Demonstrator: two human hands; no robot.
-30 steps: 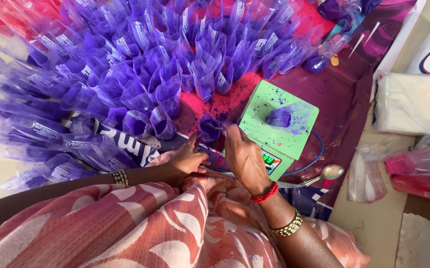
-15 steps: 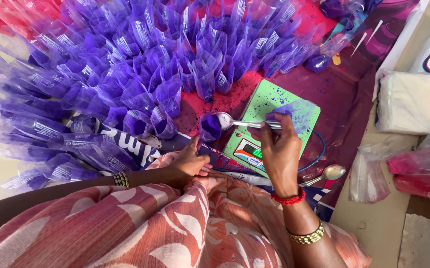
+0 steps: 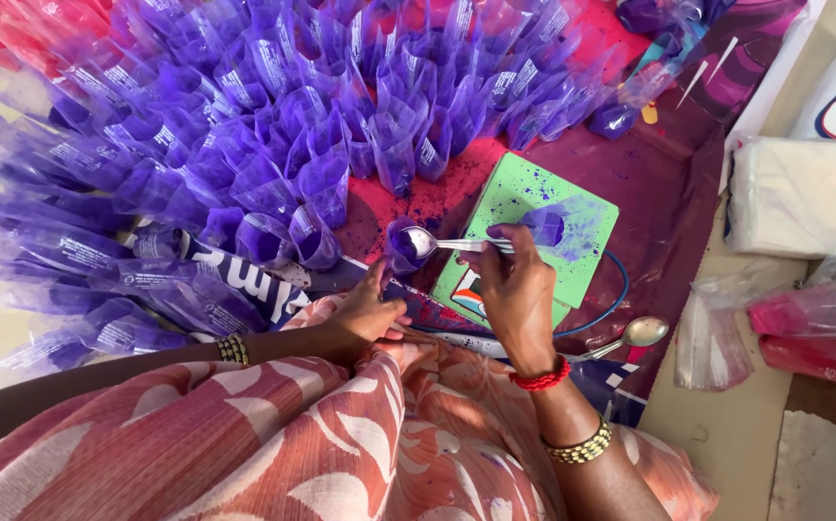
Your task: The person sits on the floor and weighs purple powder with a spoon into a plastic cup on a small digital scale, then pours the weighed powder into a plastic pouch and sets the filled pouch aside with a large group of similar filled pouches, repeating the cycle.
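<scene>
One metal spoon [image 3: 442,244] is pinched in the right hand [image 3: 514,289] grip over a small purple pouch [image 3: 400,246], itself gripped by the left hand [image 3: 370,314].

We cannot see the spoon [image 3: 456,245] handle's end; the right hand [image 3: 519,294] covers it. The left hand [image 3: 365,314] hides the small purple pouch [image 3: 400,246] bottom. The pile of purple packets [image 3: 244,125] runs past the top and left edges.
</scene>
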